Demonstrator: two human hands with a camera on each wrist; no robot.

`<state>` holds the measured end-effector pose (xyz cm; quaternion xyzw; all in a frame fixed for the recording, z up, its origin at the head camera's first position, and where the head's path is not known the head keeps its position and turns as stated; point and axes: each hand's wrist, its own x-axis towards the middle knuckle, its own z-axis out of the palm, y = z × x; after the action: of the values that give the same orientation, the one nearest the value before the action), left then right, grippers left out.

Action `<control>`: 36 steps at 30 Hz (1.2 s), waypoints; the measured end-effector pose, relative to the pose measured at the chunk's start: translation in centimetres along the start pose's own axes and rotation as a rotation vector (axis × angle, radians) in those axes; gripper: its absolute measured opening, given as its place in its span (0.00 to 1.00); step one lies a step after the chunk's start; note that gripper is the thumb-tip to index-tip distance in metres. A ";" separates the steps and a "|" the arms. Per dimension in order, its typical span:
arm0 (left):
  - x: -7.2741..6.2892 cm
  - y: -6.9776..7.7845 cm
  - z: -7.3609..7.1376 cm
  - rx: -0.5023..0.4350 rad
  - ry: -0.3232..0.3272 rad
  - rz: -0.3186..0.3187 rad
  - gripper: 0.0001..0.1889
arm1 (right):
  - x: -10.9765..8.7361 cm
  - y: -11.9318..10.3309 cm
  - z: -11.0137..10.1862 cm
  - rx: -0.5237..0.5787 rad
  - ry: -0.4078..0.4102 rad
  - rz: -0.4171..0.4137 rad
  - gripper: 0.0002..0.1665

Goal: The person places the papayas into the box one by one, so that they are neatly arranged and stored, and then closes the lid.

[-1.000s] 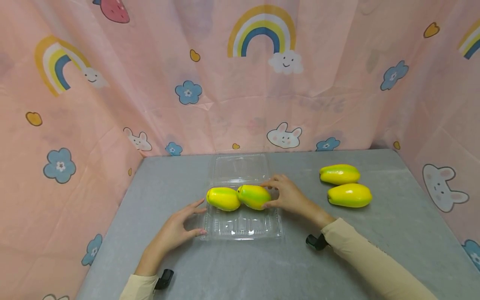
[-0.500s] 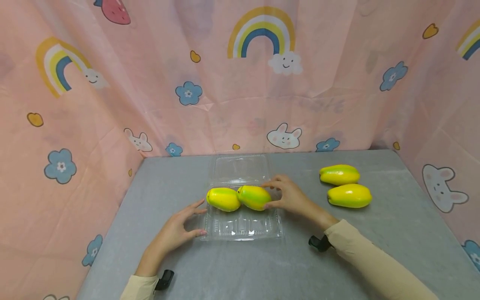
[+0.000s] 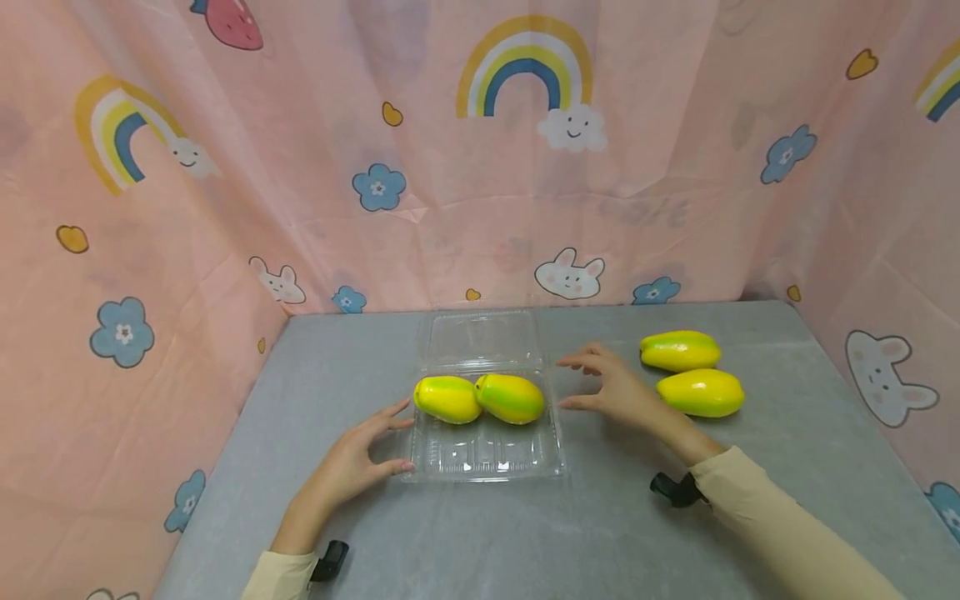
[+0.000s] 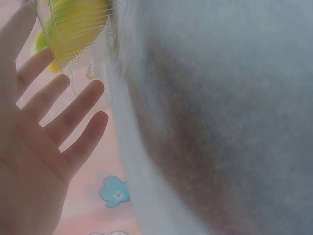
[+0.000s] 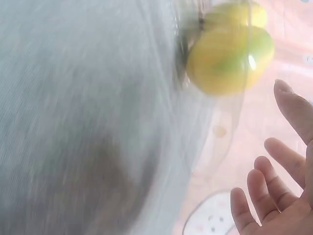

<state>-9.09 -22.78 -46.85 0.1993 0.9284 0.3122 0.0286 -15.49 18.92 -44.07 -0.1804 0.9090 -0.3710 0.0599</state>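
Note:
A clear plastic clamshell box (image 3: 487, 454) lies with its lid folded back on the grey table. Inside it, along the hinge side, two yellow-green papayas sit end to end: the left papaya (image 3: 447, 399) and the right papaya (image 3: 511, 398). My left hand (image 3: 352, 458) rests at the box's left edge, fingers spread, with fingertips and thumb right at the rim. To the right of the box, my right hand (image 3: 615, 392) holds nothing; its fingers are loosely extended and apart from the right papaya (image 5: 230, 58), as the right wrist view also shows.
Two more papayas lie on the table's right side, a back papaya (image 3: 680, 350) and a front papaya (image 3: 701, 392), just beyond my right hand. The box's lid (image 3: 483, 337) reaches toward the pink patterned curtain (image 3: 465, 225) behind the table.
My right hand has let go of the right papaya and moved right, off the box. The papaya stays in the box. The left hand has not moved.

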 end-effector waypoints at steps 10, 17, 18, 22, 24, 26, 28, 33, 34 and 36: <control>0.0 -0.3 0.2 0.016 0.016 0.019 0.33 | -2.5 2.6 -4.3 -0.073 0.123 0.024 0.38; -0.3 -0.2 0.2 0.033 0.052 0.047 0.31 | -4.3 4.8 -7.2 -0.126 0.183 0.070 0.37; -0.3 -0.2 0.2 0.032 0.056 0.053 0.31 | -4.6 5.1 -7.5 -0.133 0.180 0.087 0.38; -0.4 -0.2 0.3 0.031 0.073 0.079 0.30 | -5.6 6.2 -8.8 -0.152 0.160 0.146 0.39; -0.4 -0.2 0.3 0.028 0.081 0.089 0.29 | -6.1 6.7 -9.4 -0.157 0.158 0.156 0.39; -0.5 -0.2 0.3 0.030 0.086 0.094 0.28 | -6.5 7.4 -9.8 -0.161 0.170 0.148 0.38; -0.5 -0.1 0.3 0.031 0.089 0.095 0.27 | -7.0 8.1 -10.2 -0.163 0.179 0.139 0.36; -0.5 -0.1 0.4 0.030 0.091 0.098 0.26 | -7.9 9.7 -11.0 -0.157 0.157 0.153 0.35; -0.5 -0.1 0.4 0.028 0.089 0.098 0.26 | -8.1 9.9 -11.1 -0.154 0.147 0.162 0.35; -0.6 -0.2 0.4 0.023 0.084 0.102 0.27 | -8.4 10.4 -11.2 -0.145 0.133 0.168 0.35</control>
<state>-8.54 -22.93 -47.29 0.2334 0.9210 0.3106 -0.0285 -13.38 36.21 -43.44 -0.0825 0.9472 -0.3093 0.0170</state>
